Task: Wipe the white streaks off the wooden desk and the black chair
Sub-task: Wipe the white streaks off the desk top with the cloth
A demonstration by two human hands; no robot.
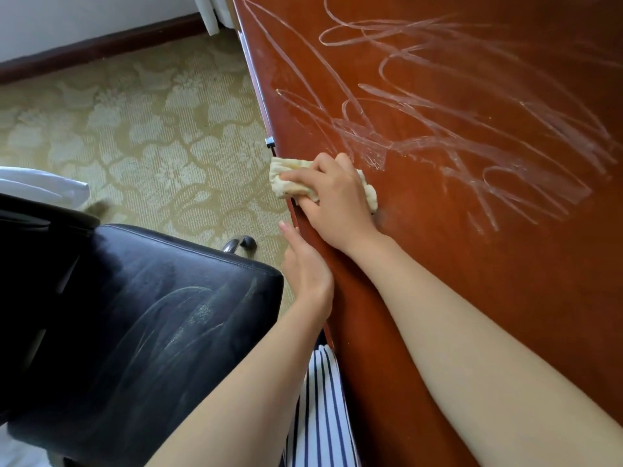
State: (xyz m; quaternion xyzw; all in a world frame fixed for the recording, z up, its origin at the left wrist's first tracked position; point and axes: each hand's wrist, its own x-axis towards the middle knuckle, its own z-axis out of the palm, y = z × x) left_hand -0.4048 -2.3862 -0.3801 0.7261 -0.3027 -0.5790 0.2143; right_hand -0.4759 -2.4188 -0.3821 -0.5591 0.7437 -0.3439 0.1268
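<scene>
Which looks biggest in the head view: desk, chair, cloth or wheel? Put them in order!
1. Desk: fills most of the right side and runs off the picture.
2. Chair: also big and cut off, but closer to the camera, so its real size is unsure.
3. Cloth: small and crumpled.
4. Wheel: smallest.

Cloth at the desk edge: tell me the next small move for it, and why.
Probably slide the cloth away from the edge, forward and right, into the nearest white streaks. The right hand grips it on the desk just short of them, and the scribbles beyond it look unwiped.
</scene>
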